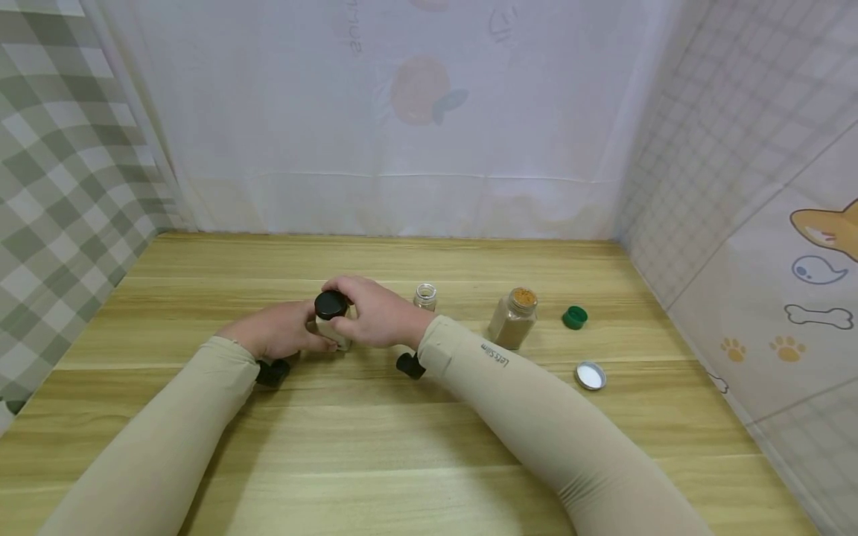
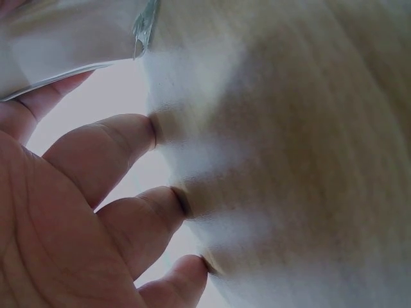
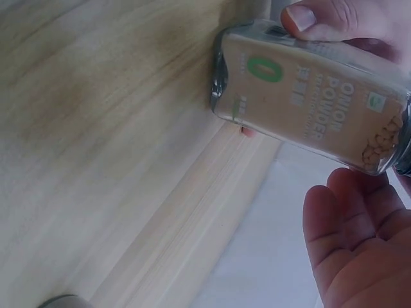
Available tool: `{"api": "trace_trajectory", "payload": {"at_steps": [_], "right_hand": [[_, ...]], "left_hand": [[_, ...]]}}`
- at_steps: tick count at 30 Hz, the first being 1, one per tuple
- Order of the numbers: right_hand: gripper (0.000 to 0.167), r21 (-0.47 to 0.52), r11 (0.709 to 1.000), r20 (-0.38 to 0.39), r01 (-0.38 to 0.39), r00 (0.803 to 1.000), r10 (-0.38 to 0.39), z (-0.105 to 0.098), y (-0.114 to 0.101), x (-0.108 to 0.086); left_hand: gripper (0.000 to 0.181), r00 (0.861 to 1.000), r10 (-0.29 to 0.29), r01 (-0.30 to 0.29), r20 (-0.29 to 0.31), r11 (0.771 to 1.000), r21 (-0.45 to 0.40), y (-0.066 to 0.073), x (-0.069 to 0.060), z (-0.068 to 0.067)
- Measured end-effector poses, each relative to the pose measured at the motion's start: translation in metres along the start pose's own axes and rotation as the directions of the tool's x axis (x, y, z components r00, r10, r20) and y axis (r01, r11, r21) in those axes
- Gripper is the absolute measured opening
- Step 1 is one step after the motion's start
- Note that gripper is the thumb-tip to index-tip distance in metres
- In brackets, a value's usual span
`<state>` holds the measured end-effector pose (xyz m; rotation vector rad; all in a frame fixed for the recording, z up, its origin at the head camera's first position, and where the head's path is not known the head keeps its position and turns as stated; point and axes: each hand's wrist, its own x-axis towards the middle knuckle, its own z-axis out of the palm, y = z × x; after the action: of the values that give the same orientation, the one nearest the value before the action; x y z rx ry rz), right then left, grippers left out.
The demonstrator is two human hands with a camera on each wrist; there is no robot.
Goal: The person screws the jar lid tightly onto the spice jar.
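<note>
A glass jar of onion powder with a black lid stands between both hands, its label readable in the right wrist view. My left hand holds the jar low on its body with thumb and forefinger. The other left fingers touch the tabletop, as the left wrist view shows, with part of the jar at its upper left. From the right, my right hand grips around the black lid, fingers behind and thumb in front. Where its fingertips meet the lid is partly out of the right wrist view.
Right of the hands stand a small uncapped glass jar, partly behind the right forearm, and an uncapped jar of brown powder. Further right lie a green cap and a round lid with white inside. Fabric walls edge the wooden table.
</note>
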<state>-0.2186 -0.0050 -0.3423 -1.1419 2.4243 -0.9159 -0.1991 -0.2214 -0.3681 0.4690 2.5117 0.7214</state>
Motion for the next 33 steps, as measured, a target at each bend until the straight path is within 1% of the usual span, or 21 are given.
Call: {"api": "trace_trajectory", "payload": {"at_steps": [3, 5, 10, 12, 15, 18, 20, 22, 25, 27, 29, 33], "right_hand": [[0.035, 0.014, 1.0, -0.004, -0.014, 1.0, 0.014, 0.0007, 0.0002, -0.0002], [0.036, 0.016, 1.0, -0.007, -0.025, 1.0, 0.026, 0.001, 0.0002, -0.0004], [0.057, -0.007, 0.999, -0.007, -0.036, 0.999, 0.035, 0.001, 0.0007, -0.0001], [0.061, -0.032, 0.999, -0.006, -0.028, 1.0, 0.027, 0.0007, 0.0008, 0.0004], [0.052, -0.055, 0.998, -0.007, -0.01, 1.0, 0.01, 0.0008, 0.001, 0.001], [0.041, -0.039, 0.999, -0.014, -0.003, 1.0, 0.003, 0.0017, 0.0016, 0.0015], [0.037, -0.023, 1.0, -0.019, -0.01, 1.0, 0.009, 0.0023, 0.0019, 0.0016], [0.04, -0.007, 1.0, -0.019, -0.022, 1.0, 0.021, 0.0027, 0.0024, 0.0016], [0.052, -0.002, 0.999, -0.017, -0.035, 0.999, 0.035, 0.0024, 0.0025, 0.0013], [0.058, -0.004, 1.0, -0.015, -0.031, 0.999, 0.031, 0.0021, 0.0026, 0.0014], [0.056, -0.011, 1.0, -0.014, -0.014, 1.0, 0.013, 0.0018, 0.0026, 0.0017], [0.04, -0.011, 1.0, -0.015, 0.014, 1.0, -0.014, 0.0023, 0.0026, 0.0023]], "left_hand": [[0.058, 1.0, 0.0, 0.0, -0.002, 1.0, 0.0, -0.0003, 0.0001, 0.0003], [0.059, 1.0, 0.0, 0.0, -0.004, 1.0, 0.008, -0.0005, 0.0001, 0.0005], [0.063, 1.0, 0.002, -0.002, -0.016, 0.999, 0.035, -0.0008, 0.0002, 0.0009], [0.062, 1.0, 0.008, -0.007, -0.021, 0.999, 0.037, -0.0011, 0.0005, 0.0011], [0.058, 1.0, 0.008, -0.007, -0.018, 1.0, 0.026, -0.0009, 0.0006, 0.0009], [0.056, 1.0, 0.004, -0.004, -0.01, 1.0, 0.014, -0.0005, 0.0005, 0.0006], [0.055, 1.0, 0.0, 0.0, -0.003, 1.0, 0.007, 0.0, 0.0003, 0.0003], [0.055, 1.0, -0.001, 0.001, 0.0, 1.0, 0.004, 0.0, 0.0003, 0.0002], [0.058, 1.0, 0.001, -0.001, -0.003, 1.0, 0.006, 0.0002, 0.0, 0.0002], [0.06, 1.0, 0.004, -0.004, -0.007, 1.0, 0.008, 0.0002, -0.0002, 0.0002], [0.06, 1.0, 0.005, -0.005, -0.008, 1.0, 0.006, 0.0004, -0.0004, 0.0001], [0.056, 1.0, -0.001, 0.001, -0.002, 1.0, 0.0, 0.0006, -0.0003, -0.0001]]}}
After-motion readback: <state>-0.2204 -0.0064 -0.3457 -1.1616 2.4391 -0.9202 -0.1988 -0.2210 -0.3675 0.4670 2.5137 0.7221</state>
